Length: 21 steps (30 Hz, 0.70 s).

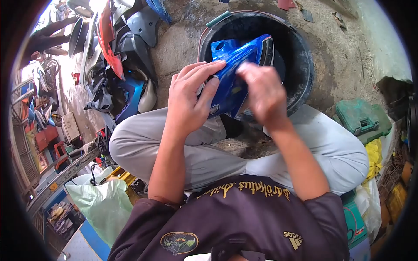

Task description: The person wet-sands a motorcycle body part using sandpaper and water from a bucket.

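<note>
A glossy blue plastic panel [237, 58] with a dark edge strip lies tilted over the near side of a black bucket [305, 69]. My left hand [191, 89] grips the panel's left side, with the fingers across its top and the thumb lower down. On the right, my right hand [264, 89] bends over the panel's surface, its fingers pressed together and smeared by motion. Whatever may be under those fingertips is hidden.
Red, grey and blue plastic panels [141, 26] pile up at the upper left. A green case [357, 116] sits to the right beside a yellow bag [373, 158]. A pale green plastic bag [104, 209] stands at the lower left. My crossed legs flank the bucket's near side.
</note>
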Each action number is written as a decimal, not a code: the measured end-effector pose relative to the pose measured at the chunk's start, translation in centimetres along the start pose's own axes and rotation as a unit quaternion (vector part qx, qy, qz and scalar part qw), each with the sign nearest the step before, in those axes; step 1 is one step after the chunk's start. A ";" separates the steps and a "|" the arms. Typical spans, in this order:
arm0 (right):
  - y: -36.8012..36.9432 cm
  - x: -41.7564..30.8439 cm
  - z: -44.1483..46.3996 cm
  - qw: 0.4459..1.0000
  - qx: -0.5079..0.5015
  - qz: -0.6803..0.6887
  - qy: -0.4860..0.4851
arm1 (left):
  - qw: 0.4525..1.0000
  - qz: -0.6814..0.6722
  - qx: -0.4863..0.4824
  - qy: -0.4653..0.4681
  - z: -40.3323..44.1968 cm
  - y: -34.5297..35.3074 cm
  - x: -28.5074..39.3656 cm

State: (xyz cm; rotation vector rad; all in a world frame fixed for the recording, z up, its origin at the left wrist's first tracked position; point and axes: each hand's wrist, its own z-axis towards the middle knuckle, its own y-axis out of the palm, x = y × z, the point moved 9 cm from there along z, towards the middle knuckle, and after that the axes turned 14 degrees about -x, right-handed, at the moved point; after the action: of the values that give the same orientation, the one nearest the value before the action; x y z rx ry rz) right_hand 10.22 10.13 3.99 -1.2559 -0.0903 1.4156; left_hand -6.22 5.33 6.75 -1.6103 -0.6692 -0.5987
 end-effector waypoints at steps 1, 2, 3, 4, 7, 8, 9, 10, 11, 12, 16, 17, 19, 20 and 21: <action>-0.4 2.3 0.0 0.998 -0.001 -0.017 0.065 | 1.000 0.015 -0.002 0.007 -0.1 0.0 0.2; -0.3 4.3 -0.6 0.992 0.023 0.014 0.125 | 0.999 0.029 -0.003 0.015 -0.1 0.1 0.5; -0.2 2.9 -0.4 0.996 0.023 0.006 0.091 | 0.999 0.041 -0.004 0.024 0.0 0.2 0.7; -0.1 0.7 -0.2 0.998 0.023 -0.003 0.057 | 0.999 0.039 0.001 0.023 0.0 0.2 0.7; 0.2 -3.0 -0.2 1.000 0.005 0.017 -0.015 | 0.999 0.032 0.011 0.015 -0.3 0.4 0.4; 0.2 -2.2 -0.3 1.000 0.009 0.005 -0.028 | 0.999 0.030 0.010 0.014 -0.3 0.4 0.3; 0.0 0.3 -0.4 0.999 0.024 -0.009 0.031 | 0.999 0.028 0.010 0.014 -0.3 0.3 0.3; -0.2 2.5 -0.6 0.995 0.039 -0.023 0.088 | 0.999 0.033 0.011 0.015 -0.4 0.3 0.4; 0.0 3.1 -0.8 0.994 0.043 -0.022 0.102 | 0.999 0.037 0.013 0.017 -0.4 0.3 0.6; 0.0 1.9 -0.6 0.995 0.042 -0.005 0.086 | 0.999 0.040 0.015 0.019 -0.3 0.4 0.7; 0.8 -1.5 -0.7 0.998 0.019 0.002 0.053 | 0.999 0.028 0.016 0.010 -0.4 0.3 0.3; 0.3 0.0 -0.5 0.998 0.014 -0.019 0.063 | 0.999 0.027 0.015 0.013 -0.4 0.3 0.2; -0.4 2.8 -0.5 0.992 0.030 -0.035 0.117 | 0.999 0.031 0.016 0.016 -0.4 0.3 0.3; -0.1 2.4 -0.6 0.994 0.028 -0.020 0.102 | 0.999 0.035 0.017 0.017 -0.5 0.3 0.6; 0.1 1.2 -0.5 0.996 0.025 -0.005 0.086 | 0.999 0.039 0.018 0.018 -0.5 0.3 0.7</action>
State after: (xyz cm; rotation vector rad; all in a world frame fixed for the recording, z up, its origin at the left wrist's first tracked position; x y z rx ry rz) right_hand 10.77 10.71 2.98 -1.3279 0.0552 1.2884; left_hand -5.53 4.89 7.10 -1.5814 -0.5856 -0.5542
